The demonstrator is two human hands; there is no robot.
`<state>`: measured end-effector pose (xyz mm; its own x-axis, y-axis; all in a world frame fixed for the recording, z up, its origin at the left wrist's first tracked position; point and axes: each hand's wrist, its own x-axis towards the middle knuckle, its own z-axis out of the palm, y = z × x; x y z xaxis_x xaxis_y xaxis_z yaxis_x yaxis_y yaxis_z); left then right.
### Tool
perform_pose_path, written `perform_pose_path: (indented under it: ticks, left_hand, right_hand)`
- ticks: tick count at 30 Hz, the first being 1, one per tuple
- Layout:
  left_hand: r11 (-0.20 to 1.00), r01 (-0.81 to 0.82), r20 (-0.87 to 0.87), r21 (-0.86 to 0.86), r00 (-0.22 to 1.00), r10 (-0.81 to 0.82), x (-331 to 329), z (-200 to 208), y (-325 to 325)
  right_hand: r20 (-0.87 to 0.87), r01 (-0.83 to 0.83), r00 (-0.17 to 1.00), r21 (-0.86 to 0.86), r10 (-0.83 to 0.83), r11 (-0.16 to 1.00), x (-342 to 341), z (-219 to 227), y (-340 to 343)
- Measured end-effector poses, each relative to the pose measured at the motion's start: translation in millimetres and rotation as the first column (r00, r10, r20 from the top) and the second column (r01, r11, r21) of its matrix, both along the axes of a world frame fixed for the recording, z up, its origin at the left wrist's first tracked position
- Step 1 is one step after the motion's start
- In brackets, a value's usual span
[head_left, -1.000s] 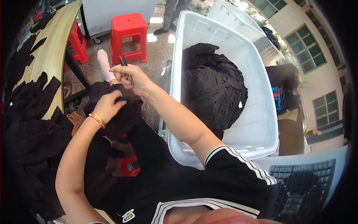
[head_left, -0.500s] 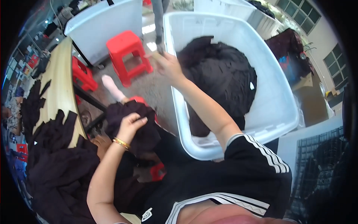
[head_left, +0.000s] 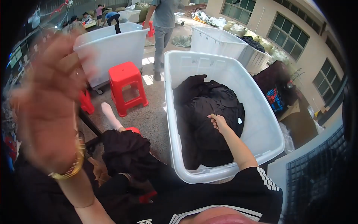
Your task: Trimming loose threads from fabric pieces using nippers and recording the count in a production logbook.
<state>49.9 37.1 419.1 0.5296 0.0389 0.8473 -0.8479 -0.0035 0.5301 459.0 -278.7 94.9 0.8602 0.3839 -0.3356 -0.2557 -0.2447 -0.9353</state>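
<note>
Filling the near left: the left hand [head_left: 52,100], big and blurry, so I cannot tell if its fingers are spread or curled.
Bracelet [head_left: 74,171]: gold, around the left wrist.
Far white tub [head_left: 119,52]: on wheels, behind the stool.
Pink sock [head_left: 110,115]: on a foot, left of the stool.
Red stool [head_left: 125,71]: standing upright on the floor.
Leg cloth [head_left: 125,149]: dark and bunched up, draped over the leg.
Grey-clothed person [head_left: 163,20]: standing far off, behind the stool.
Near white tub [head_left: 261,127]: big, with a dark cloth pile [head_left: 199,102] in it, mostly on its left side.
Right hand [head_left: 218,122]: over the pile, fingertips pressed together; I cannot tell if they pinch anything.
White tag [head_left: 239,120]: on the pile, just right of that hand.
</note>
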Motion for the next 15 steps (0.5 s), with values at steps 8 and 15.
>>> perform_pose_path:
  ticks: [8, 15]
  left_hand:
    - [0.968, -0.13, 0.032, -0.215, 0.99, 0.14, -7.8, -73.8, 5.4]
    - [0.898, -0.382, 0.14, -0.217, 0.899, 0.416, -38.4, -77.6, -1.7]
  right_hand:
    - [0.037, -0.222, 0.973, -0.096, 0.226, 0.97, -12.8, -8.7, 39.2]
    - [0.061, -0.187, 0.978, -0.147, 0.197, 0.971, -16.4, -15.5, 39.4]
